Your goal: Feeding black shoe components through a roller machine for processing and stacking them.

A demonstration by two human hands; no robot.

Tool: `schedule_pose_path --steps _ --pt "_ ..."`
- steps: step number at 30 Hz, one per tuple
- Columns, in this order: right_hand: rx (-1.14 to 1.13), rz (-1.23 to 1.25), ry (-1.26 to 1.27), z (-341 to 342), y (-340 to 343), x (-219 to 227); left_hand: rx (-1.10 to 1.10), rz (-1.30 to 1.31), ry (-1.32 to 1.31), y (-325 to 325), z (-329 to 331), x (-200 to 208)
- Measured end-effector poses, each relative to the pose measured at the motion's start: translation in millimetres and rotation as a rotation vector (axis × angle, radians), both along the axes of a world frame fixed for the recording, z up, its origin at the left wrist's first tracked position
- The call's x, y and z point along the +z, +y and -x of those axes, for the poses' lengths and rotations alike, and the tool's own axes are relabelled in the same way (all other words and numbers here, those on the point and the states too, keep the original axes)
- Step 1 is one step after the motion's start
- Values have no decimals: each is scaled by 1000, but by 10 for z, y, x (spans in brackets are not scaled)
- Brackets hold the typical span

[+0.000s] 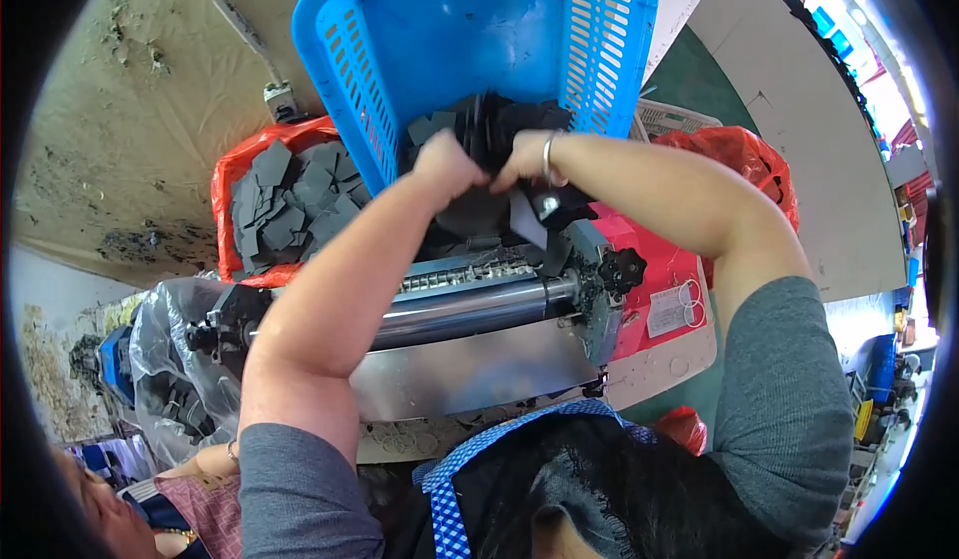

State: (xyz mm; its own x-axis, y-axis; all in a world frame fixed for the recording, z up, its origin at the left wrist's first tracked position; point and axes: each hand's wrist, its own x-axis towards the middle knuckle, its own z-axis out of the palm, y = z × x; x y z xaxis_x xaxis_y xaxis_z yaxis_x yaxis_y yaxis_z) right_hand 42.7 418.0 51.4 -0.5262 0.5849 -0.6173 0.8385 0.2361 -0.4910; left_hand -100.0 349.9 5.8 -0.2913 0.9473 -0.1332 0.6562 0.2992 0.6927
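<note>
Both my hands are together at the near end of a blue plastic basket (335, 69), over its heap of flat black pieces (539, 117). My left hand (447, 166) has its fingers closed on a bunch of these dark pieces (481, 139), blurred by motion. Beside it, my right hand (521, 162), with a bangle at the wrist, pinches the same bunch. A pale-faced flat piece (526, 221) shows just below the right hand. Nearer to me lies a machine with a shiny metal roller (455, 314) and a smooth metal plate (479, 374).
A red bag (222, 219) of black pieces stands left of the basket, another red bag (734, 149) right. A black knob (623, 271) juts from the machine's right end, near pale rings (691, 301). A clear plastic bag (160, 334) and another person (195, 509) are at left.
</note>
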Motion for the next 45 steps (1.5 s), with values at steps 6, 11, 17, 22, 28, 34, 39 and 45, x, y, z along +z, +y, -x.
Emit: schedule_pose_path --steps 6,11,17,22,28,34,39,45 --pt "-131 -692 196 19 826 533 45 -277 -84 655 144 650" --pt "32 -1167 22 -271 868 399 155 117 174 743 216 509" --pt "896 -179 -373 -397 68 -343 -558 530 502 352 320 115" --pt "907 -208 -288 -389 -56 -592 -640 612 297 -208 -116 -513" --pt "65 -362 -2 -379 592 119 -178 384 -387 -247 -222 -557" --pt "-203 -725 -120 -782 673 503 7 -210 -1162 453 25 167" --pt "-41 -675 76 -1653 93 465 91 8 -874 680 21 611" --pt "-68 -792 -367 -3489 -342 706 -21 -26 -515 95 -154 977"
